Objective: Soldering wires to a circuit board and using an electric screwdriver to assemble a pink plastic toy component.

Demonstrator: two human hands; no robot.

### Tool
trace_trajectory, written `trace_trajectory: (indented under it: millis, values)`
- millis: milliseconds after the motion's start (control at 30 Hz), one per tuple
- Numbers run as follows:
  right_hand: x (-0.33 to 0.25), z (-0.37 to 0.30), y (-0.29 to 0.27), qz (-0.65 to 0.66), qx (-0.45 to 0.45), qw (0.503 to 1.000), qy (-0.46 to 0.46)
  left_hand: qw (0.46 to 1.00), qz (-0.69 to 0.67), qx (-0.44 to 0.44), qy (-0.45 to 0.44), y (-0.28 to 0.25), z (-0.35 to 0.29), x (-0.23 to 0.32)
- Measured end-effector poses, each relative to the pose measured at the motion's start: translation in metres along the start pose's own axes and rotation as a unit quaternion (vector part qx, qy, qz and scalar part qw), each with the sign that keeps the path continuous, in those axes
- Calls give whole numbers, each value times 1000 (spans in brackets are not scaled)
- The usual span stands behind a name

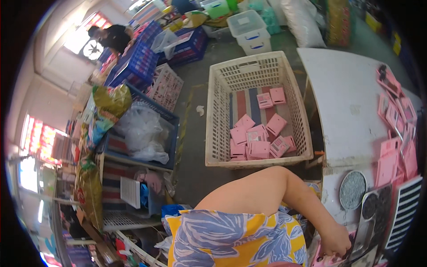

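Observation:
My left hand (336,240) is at the lower right, its arm bent at the elbow and reaching down to the worktable. The fingers curl down, closed, at a pink plastic piece (318,256) near the table's edge; what lies between them is too small to make out. Beside the hand is a metal plate (367,224) with dark round shapes on it. A round grey speckled disc (353,190) lies just beyond. My right hand does not show.
Pink flat cases (388,162) lie along the right of the white tabletop (342,107), by a black-and-white striped panel (404,213). A cream crate (213,129) on the floor holds several pink boxes (259,150). A blue crate (171,156) with plastic bags stands left. Another person (116,39) is far off.

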State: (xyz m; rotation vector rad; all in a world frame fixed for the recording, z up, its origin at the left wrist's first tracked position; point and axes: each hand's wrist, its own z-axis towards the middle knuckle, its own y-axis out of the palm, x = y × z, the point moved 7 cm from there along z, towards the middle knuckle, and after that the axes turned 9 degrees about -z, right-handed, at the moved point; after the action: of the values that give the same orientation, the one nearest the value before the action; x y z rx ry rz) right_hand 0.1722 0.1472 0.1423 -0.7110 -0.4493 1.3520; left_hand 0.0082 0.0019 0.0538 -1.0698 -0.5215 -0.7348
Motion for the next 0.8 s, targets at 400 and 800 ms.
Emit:
trace_trajectory:
  millis: [400,800]
  values:
    - [-21,30,29,-16,-16,997,-69,946,16,302,-116,-108,-164,15]
    - [-43,31,17,-103,49,980,-165,924,73,349,-136,-149,-177,19]
